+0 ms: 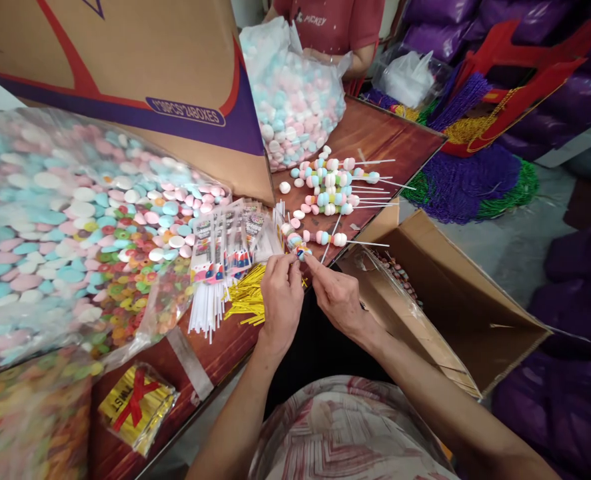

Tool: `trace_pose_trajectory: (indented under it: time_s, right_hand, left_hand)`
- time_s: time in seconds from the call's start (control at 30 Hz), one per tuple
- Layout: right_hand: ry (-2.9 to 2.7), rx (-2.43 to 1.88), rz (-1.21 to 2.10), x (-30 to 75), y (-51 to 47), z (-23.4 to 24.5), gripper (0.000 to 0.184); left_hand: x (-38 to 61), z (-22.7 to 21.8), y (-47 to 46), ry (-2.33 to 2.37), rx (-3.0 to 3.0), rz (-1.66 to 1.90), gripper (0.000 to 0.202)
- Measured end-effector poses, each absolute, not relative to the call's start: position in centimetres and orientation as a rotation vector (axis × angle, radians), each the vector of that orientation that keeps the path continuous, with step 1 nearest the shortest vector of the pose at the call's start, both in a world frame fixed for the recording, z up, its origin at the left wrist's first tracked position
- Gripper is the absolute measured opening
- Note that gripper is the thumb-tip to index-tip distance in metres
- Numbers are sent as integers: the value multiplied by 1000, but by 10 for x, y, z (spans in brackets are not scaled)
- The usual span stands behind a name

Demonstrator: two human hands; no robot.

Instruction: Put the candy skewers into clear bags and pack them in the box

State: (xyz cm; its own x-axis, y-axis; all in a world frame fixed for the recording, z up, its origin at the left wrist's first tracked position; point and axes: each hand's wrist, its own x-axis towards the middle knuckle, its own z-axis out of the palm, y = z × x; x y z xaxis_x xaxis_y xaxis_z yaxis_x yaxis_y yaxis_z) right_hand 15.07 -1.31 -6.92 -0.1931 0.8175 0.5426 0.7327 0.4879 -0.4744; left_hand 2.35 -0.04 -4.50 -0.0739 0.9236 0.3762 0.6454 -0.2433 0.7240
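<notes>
Close together at the table's front edge, my left hand (281,293) and my right hand (339,293) both have their fingertips pinched on a small printed candy bag (301,252). Pastel candies show at its far end; the fingers hide part of it. Just beyond lies a candy skewer (325,238) with a white stick. Several more candy skewers (331,190) are laid in a row farther back. Beside my left hand are gold twist ties (248,297), white sticks (208,310) and flat printed bags (225,240).
A big bag of pastel candies (30,247) and gummy rings (130,287) covers the left. A tall carton (140,73) stands behind, next to another candy bag (298,100) and a person in a red shirt (335,27). An open cardboard box (455,300) is at right.
</notes>
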Motion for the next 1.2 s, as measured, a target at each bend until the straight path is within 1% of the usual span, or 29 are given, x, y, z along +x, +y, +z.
trace_pose_trajectory:
  time_s: [0.33, 0.47, 0.57, 0.63, 0.7, 0.8, 0.87, 0.97, 1.07, 1.2]
  right_hand:
    - [-2016, -1258, 160, 152, -17, -68, 41]
    - [-2055, -1286, 140, 154, -17, -65, 40]
    - [-2096, -1298, 170, 154, -17, -59, 39]
    - [-2103, -1314, 247, 156, -16, -54, 39]
    - [-2050, -1316, 418, 158, -14, -48, 38]
    - [-1883, -1236, 734, 161, -11, -43, 37]
    - [-1759, -1196, 811, 161, -12, -41, 35]
    - [-1642, -1229, 680, 157, -17, -42, 30]
    - [-1641, -1260, 504, 151, -24, -47, 25]
    - [-1691, -1243, 471, 146, -25, -55, 31]
  left_hand:
    - [25, -42, 2, 1692, 1785, 1257, 12]
    - [23, -43, 2, 1660, 1888, 1240, 12]
    - [18, -44, 4, 1653, 2071, 1160, 11]
    - [14, -45, 4, 1622, 2201, 1078, 11]
    - [11, -45, 4, 1557, 2273, 1026, 10]
    - [11, -45, 4, 1466, 2199, 1099, 9]
    - [13, -45, 4, 1449, 2073, 1194, 7]
    - [17, -46, 4, 1464, 1916, 1275, 5]
    - [20, -48, 3, 1478, 1866, 1284, 6]
    - [20, -49, 2, 1473, 2015, 1241, 6]
